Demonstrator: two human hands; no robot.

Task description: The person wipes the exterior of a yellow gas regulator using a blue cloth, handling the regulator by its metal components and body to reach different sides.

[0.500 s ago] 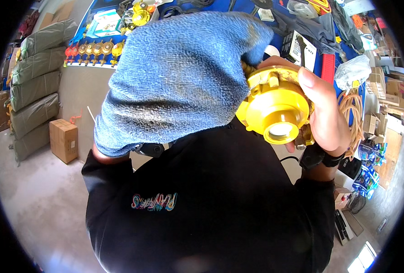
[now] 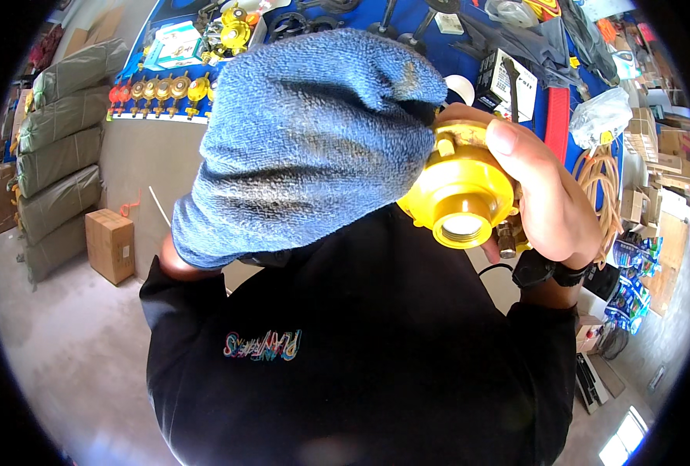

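My right hand (image 2: 543, 194) grips a round yellow fitting (image 2: 460, 194) with a threaded brass-coloured opening that faces the camera. My left hand is hidden under a large blue towel cloth (image 2: 306, 140), which is pressed against the left side of the yellow fitting. Only a bit of my left forearm (image 2: 176, 266) shows below the cloth. A black watch (image 2: 543, 272) sits on my right wrist. My black shirt (image 2: 345, 349) fills the lower part of the view.
Behind lies a blue workbench (image 2: 551, 116) with tools, boxes and a clear bag (image 2: 599, 116). A row of yellow and red regulators (image 2: 155, 92) lines its left edge. Green sacks (image 2: 62, 155) and a cardboard box (image 2: 110, 245) stand on the floor at left.
The yellow fitting has turned slightly in my right hand, and the cloth has shifted a little over it.
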